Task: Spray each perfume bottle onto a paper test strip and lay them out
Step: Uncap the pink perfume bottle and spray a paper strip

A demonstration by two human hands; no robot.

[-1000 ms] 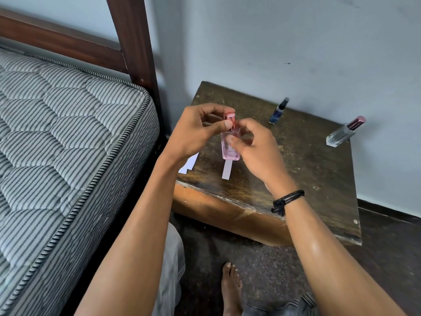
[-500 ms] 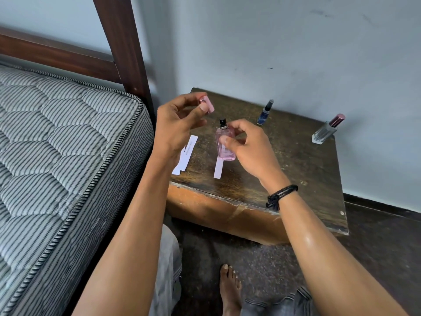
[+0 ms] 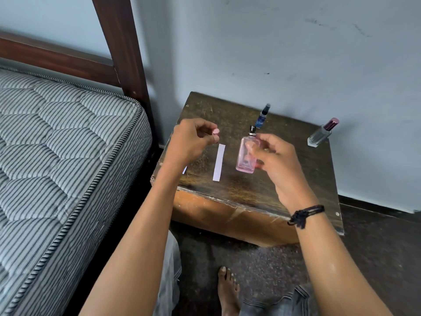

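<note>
A striped mattress (image 3: pixel 57 144) and a dark bedpost (image 3: pixel 120 49) flank the left edge of the wooden tabletop (image 3: pixel 250 192). A small blue bottle (image 3: pixel 263 117) stands by the back edge, and a clear bottle (image 3: pixel 320 133) sits at the back right corner. One paper strip (image 3: pixel 219 162) lies flat mid-tabletop, between the hands. The left hand (image 3: pixel 189 139) pinches a pink cap (image 3: pixel 215 131) in curled fingertips. The right hand (image 3: pixel 273 163) grips the uncapped pink bottle (image 3: pixel 245 159) upright, with the thumb across its front; whether its base touches the wood cannot be told.
</note>
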